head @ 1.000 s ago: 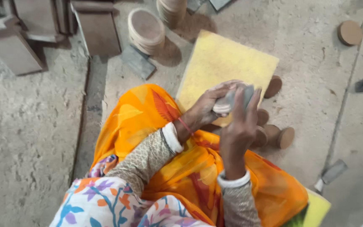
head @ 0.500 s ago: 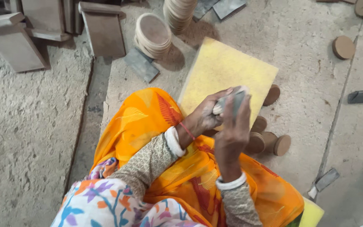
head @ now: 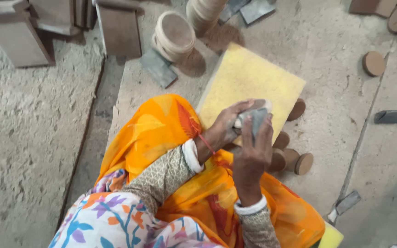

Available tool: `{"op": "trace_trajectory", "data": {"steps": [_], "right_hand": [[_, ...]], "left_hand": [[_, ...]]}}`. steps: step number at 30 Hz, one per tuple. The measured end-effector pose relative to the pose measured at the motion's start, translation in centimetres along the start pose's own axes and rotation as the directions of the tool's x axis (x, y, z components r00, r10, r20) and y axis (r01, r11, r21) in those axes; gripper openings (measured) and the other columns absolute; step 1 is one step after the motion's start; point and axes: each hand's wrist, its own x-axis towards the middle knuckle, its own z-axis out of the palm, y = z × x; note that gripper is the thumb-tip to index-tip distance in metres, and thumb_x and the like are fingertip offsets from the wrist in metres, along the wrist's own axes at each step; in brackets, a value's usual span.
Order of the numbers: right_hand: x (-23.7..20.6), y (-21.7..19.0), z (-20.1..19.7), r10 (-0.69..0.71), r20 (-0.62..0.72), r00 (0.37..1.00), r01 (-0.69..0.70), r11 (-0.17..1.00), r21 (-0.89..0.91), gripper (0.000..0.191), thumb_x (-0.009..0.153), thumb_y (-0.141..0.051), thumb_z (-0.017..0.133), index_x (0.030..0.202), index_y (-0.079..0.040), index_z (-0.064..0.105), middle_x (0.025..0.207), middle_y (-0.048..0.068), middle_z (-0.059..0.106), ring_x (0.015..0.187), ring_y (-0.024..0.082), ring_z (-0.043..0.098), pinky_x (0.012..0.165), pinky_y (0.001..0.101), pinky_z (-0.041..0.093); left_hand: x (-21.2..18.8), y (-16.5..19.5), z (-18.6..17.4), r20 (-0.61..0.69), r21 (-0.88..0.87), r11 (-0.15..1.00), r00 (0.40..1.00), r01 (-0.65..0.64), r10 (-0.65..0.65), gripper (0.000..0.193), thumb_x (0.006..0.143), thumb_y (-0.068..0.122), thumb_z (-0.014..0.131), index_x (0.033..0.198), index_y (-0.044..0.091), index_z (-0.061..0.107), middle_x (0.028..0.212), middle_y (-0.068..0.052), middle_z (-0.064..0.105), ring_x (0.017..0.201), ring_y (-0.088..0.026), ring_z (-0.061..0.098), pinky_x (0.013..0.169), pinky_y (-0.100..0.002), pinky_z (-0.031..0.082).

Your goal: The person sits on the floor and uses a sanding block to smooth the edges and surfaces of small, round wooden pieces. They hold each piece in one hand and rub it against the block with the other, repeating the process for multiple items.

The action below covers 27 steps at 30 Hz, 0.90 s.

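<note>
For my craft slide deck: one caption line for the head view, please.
Left hand holds a small round piece; right hand rubs it with grey sheet over yellow pad.

No packages, labels, signs or screens show anywhere around the yellow foam pad (head: pixel 253 85) on the floor; the things near it are bare and unmarked.

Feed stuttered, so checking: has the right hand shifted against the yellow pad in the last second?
No real shift: the right hand keeps its place over the yellow pad's near edge, pressed to the round piece; only the camera moved.
</note>
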Motion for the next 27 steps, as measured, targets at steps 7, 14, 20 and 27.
{"op": "trace_trajectory", "data": {"steps": [7,14,20,27], "right_hand": [[6.2,8.0,-0.8,0.183,0.587,0.789,-0.605,0.406,0.685,0.06,0.092,0.011,0.051,0.15,-0.005,0.056,0.138,0.021,0.069,0.087,0.022,0.067,0.071,0.0342,0.052],[0.9,1.9,-1.7,0.027,0.132,0.991,-0.063,0.959,0.277,0.058,0.088,0.014,0.051,0.142,-0.006,0.063,0.15,0.029,0.056,0.126,0.038,0.064,0.087,0.0329,0.056],[0.9,3.9,-1.7,0.14,0.092,0.986,-0.158,0.958,0.24,0.059,0.086,0.013,0.056,0.14,-0.009,0.064,0.149,0.025,0.059,0.127,0.036,0.064,0.098,0.0391,0.053],[4.8,8.1,-1.9,0.23,0.515,0.826,-0.545,0.556,0.627,0.059,0.092,0.015,0.05,0.141,-0.013,0.065,0.135,0.025,0.067,0.102,0.052,0.053,0.074,0.0468,0.05]], "left_hand": [[-1.2,0.2,-0.6,0.166,0.282,0.955,0.985,-0.098,0.052,0.04,0.102,0.022,0.065,0.134,-0.001,0.063,0.1,-0.01,0.073,0.064,-0.011,0.069,0.04,-0.021,0.049],[0.3,-0.2,-1.2,0.012,0.23,0.954,0.981,-0.191,0.194,0.036,0.097,0.015,0.066,0.128,-0.003,0.064,0.107,-0.008,0.074,0.078,-0.012,0.072,0.061,-0.024,0.057],[0.3,-0.2,-1.4,0.244,0.299,0.928,0.958,-0.223,0.151,0.031,0.102,0.011,0.067,0.127,-0.007,0.064,0.112,-0.011,0.071,0.097,-0.016,0.07,0.088,-0.029,0.058],[0.0,-0.7,-0.9,0.239,0.289,0.929,0.957,-0.233,0.166,0.028,0.1,0.007,0.066,0.124,-0.006,0.064,0.116,-0.011,0.072,0.103,-0.016,0.07,0.094,-0.028,0.059]]}}
